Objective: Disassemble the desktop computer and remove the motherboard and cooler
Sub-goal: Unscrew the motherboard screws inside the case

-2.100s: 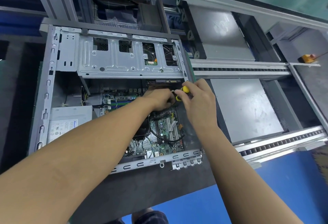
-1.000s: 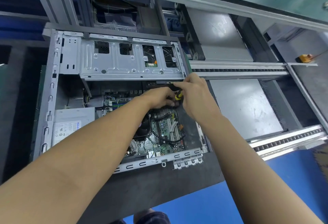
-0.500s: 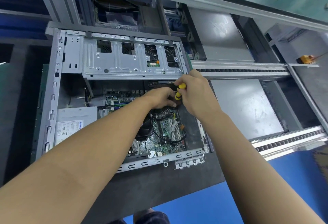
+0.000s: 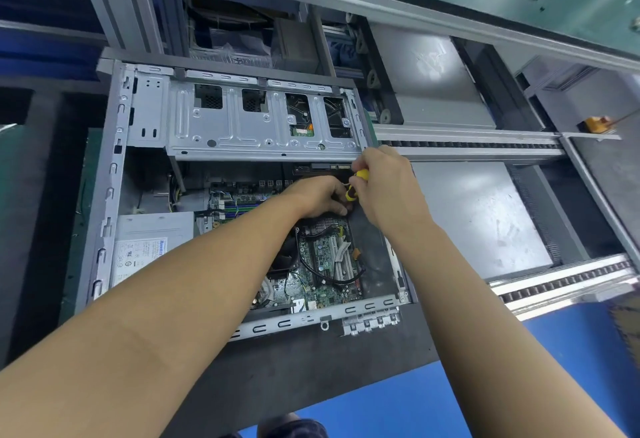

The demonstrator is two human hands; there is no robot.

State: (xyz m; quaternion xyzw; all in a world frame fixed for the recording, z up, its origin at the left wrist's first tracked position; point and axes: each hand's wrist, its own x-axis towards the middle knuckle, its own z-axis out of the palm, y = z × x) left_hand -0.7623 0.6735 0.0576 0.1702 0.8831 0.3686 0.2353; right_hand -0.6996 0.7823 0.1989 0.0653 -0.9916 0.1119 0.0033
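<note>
Dark foam matting [image 4: 311, 368] carries the open computer case [image 4: 114, 195] at frame centre, its green motherboard [image 4: 325, 264] lying inside, lower centre. Above it the right hand [image 4: 384, 188] grips a yellow-black screwdriver [image 4: 356, 184]; the left hand [image 4: 318, 196] curls beside its tip, and what it holds cannot be told.

Blue brand word on power supply label [image 4: 138, 257], too blurred for reading

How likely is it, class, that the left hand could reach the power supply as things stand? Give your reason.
Probably yes. The power supply lies uncovered at the left of the open case, with nothing over it; the left hand would only need to draw back from the motherboard.
</note>
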